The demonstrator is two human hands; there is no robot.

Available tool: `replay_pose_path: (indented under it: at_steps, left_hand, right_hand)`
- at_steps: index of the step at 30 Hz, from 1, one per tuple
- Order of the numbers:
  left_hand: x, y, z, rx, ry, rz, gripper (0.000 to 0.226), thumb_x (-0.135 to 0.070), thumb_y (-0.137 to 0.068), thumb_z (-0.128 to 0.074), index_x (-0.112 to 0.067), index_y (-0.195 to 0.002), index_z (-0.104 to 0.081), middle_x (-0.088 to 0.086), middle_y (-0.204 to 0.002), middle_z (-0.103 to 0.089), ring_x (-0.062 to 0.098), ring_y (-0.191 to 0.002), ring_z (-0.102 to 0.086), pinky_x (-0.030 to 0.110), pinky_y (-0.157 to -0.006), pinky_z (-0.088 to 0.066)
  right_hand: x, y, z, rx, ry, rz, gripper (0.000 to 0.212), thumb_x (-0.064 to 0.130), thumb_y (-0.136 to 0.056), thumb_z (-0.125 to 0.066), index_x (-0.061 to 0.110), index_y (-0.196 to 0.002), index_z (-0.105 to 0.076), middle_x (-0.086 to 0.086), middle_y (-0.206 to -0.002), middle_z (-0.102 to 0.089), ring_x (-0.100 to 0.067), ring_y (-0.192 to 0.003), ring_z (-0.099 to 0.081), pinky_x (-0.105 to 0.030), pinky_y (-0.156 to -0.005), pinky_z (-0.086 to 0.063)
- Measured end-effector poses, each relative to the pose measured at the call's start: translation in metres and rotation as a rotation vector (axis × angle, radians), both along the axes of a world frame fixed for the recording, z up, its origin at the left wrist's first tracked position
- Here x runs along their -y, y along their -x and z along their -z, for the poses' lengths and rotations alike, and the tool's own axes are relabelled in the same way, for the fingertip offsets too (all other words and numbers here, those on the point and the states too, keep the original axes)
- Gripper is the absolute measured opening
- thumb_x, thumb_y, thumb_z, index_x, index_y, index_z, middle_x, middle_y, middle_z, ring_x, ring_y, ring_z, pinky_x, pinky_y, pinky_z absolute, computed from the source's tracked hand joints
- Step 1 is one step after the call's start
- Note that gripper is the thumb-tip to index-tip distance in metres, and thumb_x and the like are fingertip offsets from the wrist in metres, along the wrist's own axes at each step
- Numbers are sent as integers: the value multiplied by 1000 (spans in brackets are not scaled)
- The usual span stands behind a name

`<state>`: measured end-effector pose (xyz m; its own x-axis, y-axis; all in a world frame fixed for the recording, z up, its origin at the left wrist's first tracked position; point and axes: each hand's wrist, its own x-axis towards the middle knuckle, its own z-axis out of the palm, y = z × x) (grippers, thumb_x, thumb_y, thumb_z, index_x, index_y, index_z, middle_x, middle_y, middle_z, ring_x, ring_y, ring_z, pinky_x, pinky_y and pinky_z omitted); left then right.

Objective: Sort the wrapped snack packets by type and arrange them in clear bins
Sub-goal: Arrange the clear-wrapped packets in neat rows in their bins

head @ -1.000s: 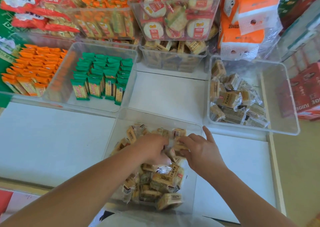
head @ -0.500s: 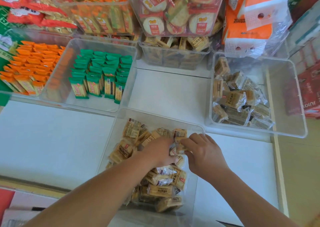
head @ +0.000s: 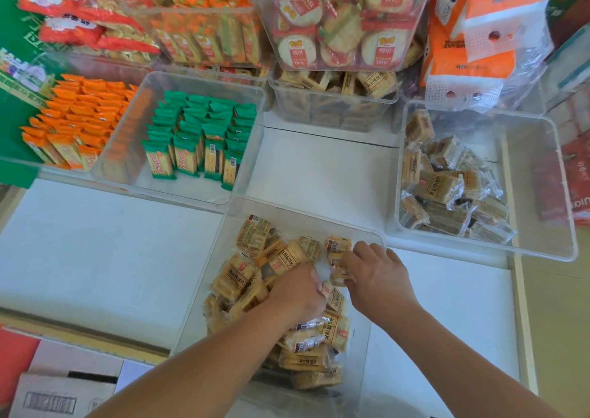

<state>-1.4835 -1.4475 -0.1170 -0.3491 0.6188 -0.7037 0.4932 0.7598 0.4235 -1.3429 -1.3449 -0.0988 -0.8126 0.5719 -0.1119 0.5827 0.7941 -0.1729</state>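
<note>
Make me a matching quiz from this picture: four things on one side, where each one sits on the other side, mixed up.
Things:
1 green packets
2 round crackers
3 tissue packs
4 red bags

Places:
A back right, in no bin
B back left corner
C top bin of the back stack
D bin just right of the orange packets

Pairs: 1-D, 2-C, 3-A, 4-B
</note>
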Motion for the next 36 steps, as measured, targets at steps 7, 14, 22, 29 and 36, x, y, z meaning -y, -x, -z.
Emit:
replay_pose_path:
  at_steps: [7,14,22,29,36]
  left_hand:
    - [13,-3,-9,28,2,-6,21,-31,-101,-58,-11,-99,-67,5,-96,-72,21,-94,-68,35,-80,-57]
    - [10,-11,-5,138,-35,-314,38,-44,-83,-79,-18,-109,-68,-2,-95,-72,18,-91,-67,35,-85,-56]
    - [46,-14,-16,27,-276,-216,10,-23,-96,-70,-20,-96,-79,-13,-90,-71,-3,-79,-59,22,-80,-47]
    - [46,-5,-31,-118,-391,175,22,-22,-100,-60,-28,-112,-78,-12,-112,-75,7,-96,-68,31,-86,-57]
    - [39,-12,-26,-10,-293,195,28,-23,-97,-65,-28,-123,-58,-10,-111,-69,12,-91,-62,32,-82,-53]
  right_hand:
    - [1,7,0,97,-11,3,47,35,-41,-99,26,-78,-70,4,-76,-58,-22,-68,-59,-36,-57,-50]
    - [-4,-1,-10,65,102,18,21,50,-85,-74,41,-104,-76,11,-97,-64,-16,-102,-58,-29,-77,-40]
    - [3,4,-13,162,172,148,18,52,-89,-67,41,-101,-74,12,-98,-57,-14,-104,-53,-26,-81,-44]
    - [0,-1,-23,51,474,86,65,28,-76,-67,51,-135,-56,20,-112,-69,-14,-113,-57,-36,-102,-44]
    - [23,-20,-16,97,239,-61,21,23,-91,-67,38,-106,-70,15,-98,-69,-13,-103,-61,-52,-116,-31]
